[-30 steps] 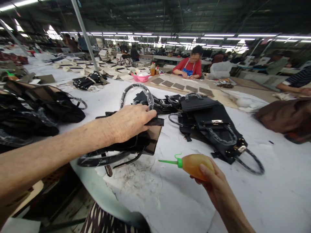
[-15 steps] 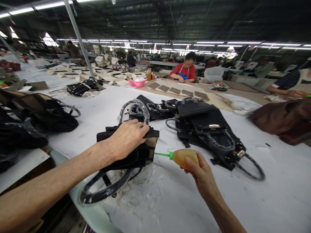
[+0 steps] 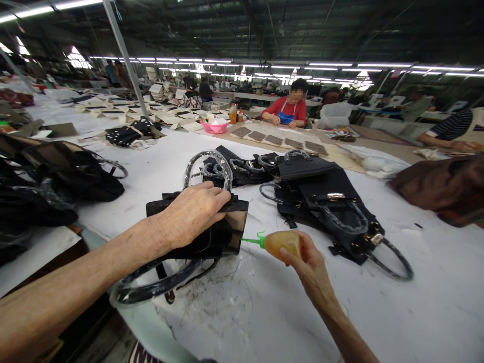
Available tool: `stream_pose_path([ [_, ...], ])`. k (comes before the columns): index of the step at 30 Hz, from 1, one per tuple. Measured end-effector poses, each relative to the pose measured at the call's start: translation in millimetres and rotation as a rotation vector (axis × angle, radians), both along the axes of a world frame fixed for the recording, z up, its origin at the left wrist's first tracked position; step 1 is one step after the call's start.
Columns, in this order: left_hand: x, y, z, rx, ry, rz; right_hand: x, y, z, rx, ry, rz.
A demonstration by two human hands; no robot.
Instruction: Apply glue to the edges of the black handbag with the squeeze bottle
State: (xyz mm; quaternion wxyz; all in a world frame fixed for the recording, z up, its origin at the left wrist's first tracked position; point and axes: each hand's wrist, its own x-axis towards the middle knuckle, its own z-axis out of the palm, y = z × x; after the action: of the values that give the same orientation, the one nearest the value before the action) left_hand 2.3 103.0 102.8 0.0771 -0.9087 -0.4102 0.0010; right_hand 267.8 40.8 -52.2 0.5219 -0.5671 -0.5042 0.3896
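My left hand (image 3: 196,212) grips the top edge of a black handbag (image 3: 181,241), its fingers curled over near the side panel. The bag's two handles are wrapped in clear plastic; one arches up behind the hand, the other droops toward the table's near edge. In my right hand (image 3: 306,254) is a squeeze bottle (image 3: 278,244) of amber liquid, tipped sideways. Its thin green nozzle points left and reaches the bag's brownish side panel; whether the tip touches it I cannot tell.
Black bag pieces with plastic-wrapped handles (image 3: 328,194) lie to the right and behind. More black bags (image 3: 71,171) are heaped at left. A brown cloth bundle (image 3: 442,186) lies far right. Beyond are a pink basket (image 3: 214,127) and a person in red (image 3: 289,108) working.
The handbag has shifted slightly, its lower handle swinging left and up a little. The bottle has moved a little left, its nozzle staying at the side panel.
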Motion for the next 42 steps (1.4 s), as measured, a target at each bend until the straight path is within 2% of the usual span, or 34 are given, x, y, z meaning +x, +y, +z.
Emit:
stream_pose_path([
  [5, -1.5, -4.9, 0.7, -0.012, -0.016, 0.013, -0.6, -5.0, -0.3, -0.008, -0.010, 0.000],
  [12, -8.9, -18.5, -9.3, 0.041, -0.062, -0.028, -0.4, -12.8, -2.5, -0.024, -0.020, 0.044],
  [22, -12.5, -35.2, -17.4, 0.058, -0.124, -0.025, -1.5, -16.5, -3.1, 0.017, -0.001, 0.018],
  [29, -13.1, -52.8, -32.9, 0.119, -0.178, -0.067, -4.2, -21.3, -10.3, -0.003, -0.028, 0.015],
  [34, -13.5, -55.9, -44.0, 0.189, -0.231, -0.091, -4.0, -21.4, -14.7, -0.019, -0.023, 0.014],
  [42, -14.6, -58.7, -48.2, 0.184, -0.259, -0.092, -2.2, -26.1, -22.4, -0.058, -0.016, 0.058],
])
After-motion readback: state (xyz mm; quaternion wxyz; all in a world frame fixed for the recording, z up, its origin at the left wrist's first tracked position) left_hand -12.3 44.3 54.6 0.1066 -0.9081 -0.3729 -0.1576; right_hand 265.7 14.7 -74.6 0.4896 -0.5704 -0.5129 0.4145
